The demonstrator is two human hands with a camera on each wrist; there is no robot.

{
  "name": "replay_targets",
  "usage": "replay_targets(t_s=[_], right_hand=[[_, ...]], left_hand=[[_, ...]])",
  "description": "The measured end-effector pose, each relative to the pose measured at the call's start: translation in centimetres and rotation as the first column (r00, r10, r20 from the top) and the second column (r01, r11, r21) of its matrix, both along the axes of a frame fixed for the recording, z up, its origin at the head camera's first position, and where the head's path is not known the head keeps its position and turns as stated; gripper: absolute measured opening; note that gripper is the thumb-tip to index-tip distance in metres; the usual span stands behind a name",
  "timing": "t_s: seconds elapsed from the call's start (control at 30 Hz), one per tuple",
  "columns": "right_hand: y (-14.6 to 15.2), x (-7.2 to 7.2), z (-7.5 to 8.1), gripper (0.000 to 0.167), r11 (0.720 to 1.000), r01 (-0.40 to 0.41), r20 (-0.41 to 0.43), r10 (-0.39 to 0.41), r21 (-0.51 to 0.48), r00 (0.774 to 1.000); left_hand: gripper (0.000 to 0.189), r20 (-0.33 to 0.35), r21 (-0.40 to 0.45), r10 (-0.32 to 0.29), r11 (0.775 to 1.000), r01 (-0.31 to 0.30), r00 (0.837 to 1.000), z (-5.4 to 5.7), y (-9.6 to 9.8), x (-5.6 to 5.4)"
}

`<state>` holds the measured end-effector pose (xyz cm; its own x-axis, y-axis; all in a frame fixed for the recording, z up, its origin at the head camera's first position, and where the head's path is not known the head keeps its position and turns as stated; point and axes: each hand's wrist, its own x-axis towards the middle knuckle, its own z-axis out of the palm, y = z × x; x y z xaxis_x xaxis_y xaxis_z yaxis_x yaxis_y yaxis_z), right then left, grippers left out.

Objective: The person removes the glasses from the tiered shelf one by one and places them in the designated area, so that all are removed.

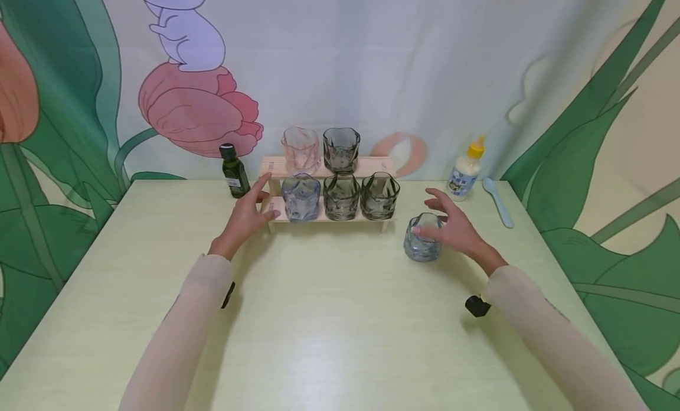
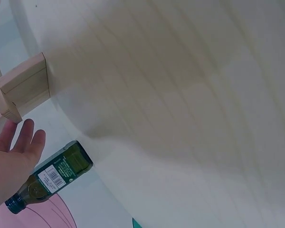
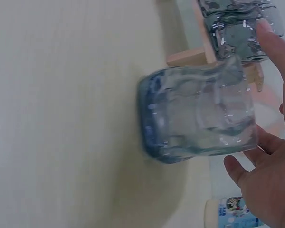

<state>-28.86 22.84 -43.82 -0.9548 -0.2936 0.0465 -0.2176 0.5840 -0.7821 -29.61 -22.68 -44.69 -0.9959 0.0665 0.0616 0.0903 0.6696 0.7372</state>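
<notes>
A small two-tier wooden rack point(image 1: 329, 217) stands near the table's back edge. Its upper tier carries a pink glass point(image 1: 301, 150) and a dark grey glass point(image 1: 342, 151); on the lower one are a pale blue glass point(image 1: 301, 198) and two grey glasses, one at the right end point(image 1: 379, 197). My left hand point(image 1: 247, 213) touches the rack's left end with extended fingers. To the right, a clear blue glass point(image 1: 422, 240) stands upright on the table. Around its rim my right hand point(image 1: 454, 225) is spread, thumb and fingers apart; in the right wrist view the thumb is off the glass point(image 3: 199, 111).
A dark green bottle point(image 1: 234, 172) with a black cap stands behind my left hand. At the back right are a white bottle point(image 1: 464, 173) with a yellow top and a light blue spoon point(image 1: 498, 203). A printed curtain point(image 1: 451, 62) hangs behind the table point(image 1: 329, 316).
</notes>
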Motion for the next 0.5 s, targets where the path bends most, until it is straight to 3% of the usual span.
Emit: replay_targets(t_s=[0.5], right_hand=[[-2.5,-4.3,5.7,0.093,0.997,-0.001,-0.093,-0.007,-0.081,0.996]], left_hand=[[0.094,-0.008,-0.008,-0.005,1.0,0.005,1.0,-0.3,-0.1,-0.2]])
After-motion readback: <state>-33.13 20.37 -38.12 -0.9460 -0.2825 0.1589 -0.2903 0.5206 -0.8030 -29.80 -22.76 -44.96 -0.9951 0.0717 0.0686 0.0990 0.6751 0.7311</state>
